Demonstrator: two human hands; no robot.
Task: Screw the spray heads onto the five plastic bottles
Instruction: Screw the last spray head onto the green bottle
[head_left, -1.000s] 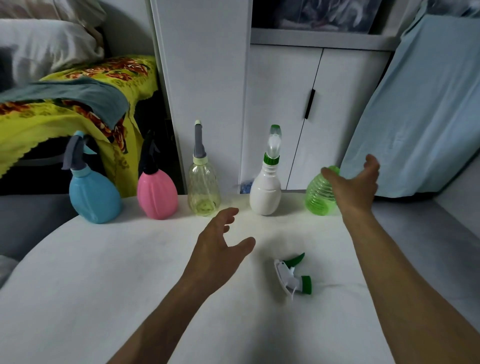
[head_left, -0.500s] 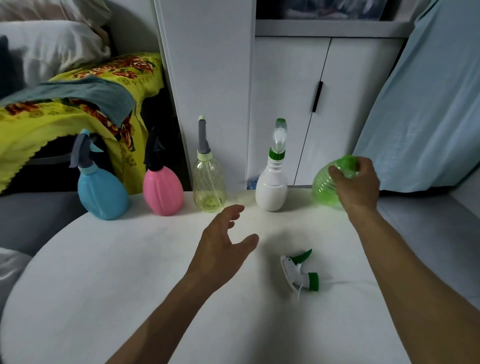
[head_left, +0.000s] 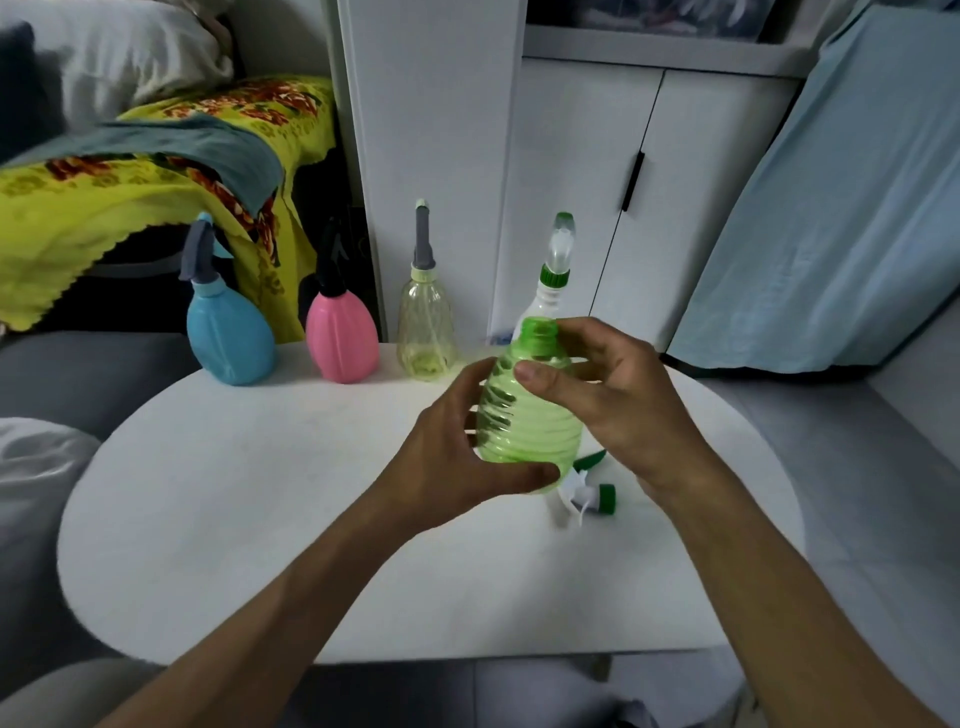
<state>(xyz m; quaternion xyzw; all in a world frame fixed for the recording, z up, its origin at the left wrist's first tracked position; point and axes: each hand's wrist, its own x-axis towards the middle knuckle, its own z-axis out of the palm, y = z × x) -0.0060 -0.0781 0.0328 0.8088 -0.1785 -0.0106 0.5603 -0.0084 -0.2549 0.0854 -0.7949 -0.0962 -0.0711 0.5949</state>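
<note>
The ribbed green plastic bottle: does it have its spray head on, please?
Off. The ribbed green plastic bottle shows a bare threaded neck; a green-and-white spray head lies on the table.

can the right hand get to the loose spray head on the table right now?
Probably not at once. The right hand is gripping the green bottle together with the left hand. The spray head lies just below, nothing covering it, so it looks easy once the right hand lets go.

- Dim, soft indoor light is falling evenly, leaving the table (head_left: 218, 519) pale grey.
- Wide-angle distortion is bending the edges.
- Slight blur is softening the hands.
</note>
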